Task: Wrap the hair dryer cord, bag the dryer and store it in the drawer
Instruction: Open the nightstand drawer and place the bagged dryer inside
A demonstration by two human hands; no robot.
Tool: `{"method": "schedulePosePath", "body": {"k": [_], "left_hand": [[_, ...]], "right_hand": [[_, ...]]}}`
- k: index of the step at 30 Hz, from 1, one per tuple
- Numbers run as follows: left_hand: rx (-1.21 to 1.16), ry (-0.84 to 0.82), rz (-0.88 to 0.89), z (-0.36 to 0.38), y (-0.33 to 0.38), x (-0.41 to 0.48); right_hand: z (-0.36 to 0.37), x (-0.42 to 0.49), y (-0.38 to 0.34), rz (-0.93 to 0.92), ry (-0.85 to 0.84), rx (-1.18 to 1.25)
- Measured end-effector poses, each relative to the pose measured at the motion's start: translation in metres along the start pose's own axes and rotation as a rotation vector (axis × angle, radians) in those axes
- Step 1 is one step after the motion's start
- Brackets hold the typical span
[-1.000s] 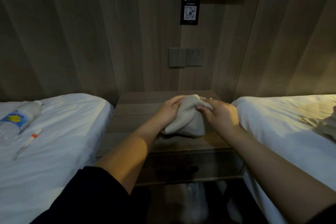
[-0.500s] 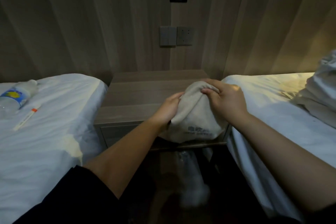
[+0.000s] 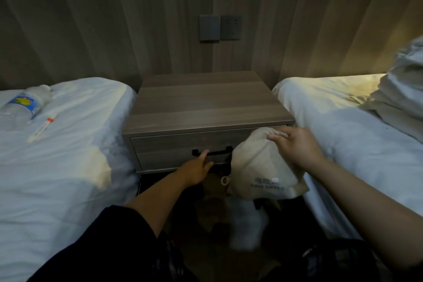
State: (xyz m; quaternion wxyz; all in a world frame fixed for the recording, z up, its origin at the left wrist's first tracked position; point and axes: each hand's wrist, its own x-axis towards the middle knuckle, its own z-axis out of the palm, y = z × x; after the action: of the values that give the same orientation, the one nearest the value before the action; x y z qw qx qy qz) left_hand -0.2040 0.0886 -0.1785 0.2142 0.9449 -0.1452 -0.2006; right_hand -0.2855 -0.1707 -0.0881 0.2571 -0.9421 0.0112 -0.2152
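Beige cloth drawstring bag, bulging and rounded with something inside, contents hidden. Held up in the air by its gathered top, hanging in front of the right part of the drawer front and overlapping it. Dark print on the lower part of the bag, upside down, reads roughly "HAIR DRYER". Short looped cord end dangles at the bag's lower left edge. Bottom of the bag tilts toward the camera. Drawer is wood-grain grey-brown, set in the nightstand under the top board, closed or nearly so. Black bar handle in the middle of the drawer front, its right end just beside the bag.
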Motion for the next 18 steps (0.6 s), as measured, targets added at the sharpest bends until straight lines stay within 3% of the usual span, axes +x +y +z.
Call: {"method": "schedulePosePath", "body": {"k": [4,11,14,15,18], "left_hand": [[0.276,0.179,0.048,-0.008,0.005,0.003],[0.345,0.068,0.021,-0.034,0.025,0.010],[0.423,0.076,0.112,-0.033,0.027,-0.005],[0.463,0.166,0.212,-0.032,0.027,-0.013],[0.451,0.662,0.563,-0.038,0.020,-0.031]], "right_hand": [[0.000,0.001,0.001,0.035,-0.010,0.052],[0.003,-0.004,-0.005,0.085,0.021,0.091],[0.001,-0.005,-0.005,0.099,0.009,0.152],[0.000,-0.004,-0.005,0.101,-0.003,0.174],[-0.005,-0.004,-0.013,0.058,-0.050,0.186]]}}
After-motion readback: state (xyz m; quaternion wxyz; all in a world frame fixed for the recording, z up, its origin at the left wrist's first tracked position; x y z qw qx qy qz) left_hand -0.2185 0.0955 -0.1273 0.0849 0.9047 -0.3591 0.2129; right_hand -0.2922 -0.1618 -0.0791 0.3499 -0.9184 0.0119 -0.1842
